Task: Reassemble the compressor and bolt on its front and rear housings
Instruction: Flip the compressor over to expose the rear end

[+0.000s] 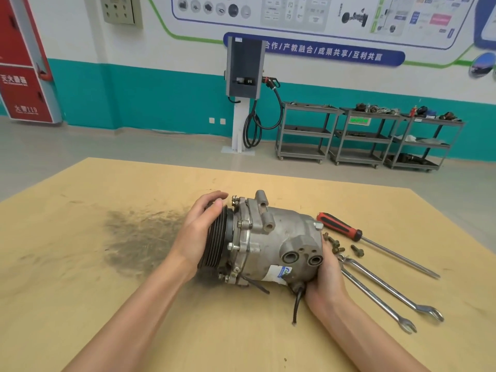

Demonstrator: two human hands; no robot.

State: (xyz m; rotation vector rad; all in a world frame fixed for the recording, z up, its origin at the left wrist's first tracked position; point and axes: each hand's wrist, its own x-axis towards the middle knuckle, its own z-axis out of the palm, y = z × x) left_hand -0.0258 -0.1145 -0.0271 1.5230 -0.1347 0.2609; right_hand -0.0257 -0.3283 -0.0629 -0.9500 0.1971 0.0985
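A grey metal compressor (pixel 273 242) lies on its side in the middle of the wooden table (pixel 107 304). Its black ribbed pulley (pixel 218 242) faces left, and its rear housing with two round ports (pixel 302 257) faces right. My left hand (pixel 197 232) cups the pulley end, fingers wrapped over the top. My right hand (pixel 326 283) grips the rear end from below and behind. A black cable (pixel 296 304) hangs from the underside. Several loose bolts (pixel 342 247) lie just right of the rear housing.
A red-and-black screwdriver (pixel 346 229) and two combination wrenches (pixel 386 294) lie to the right of the compressor. A dark grease stain (pixel 142 237) marks the table on the left. Beyond the table are a floor, a charging post (pixel 243 76) and grey shelf carts (pixel 367 135).
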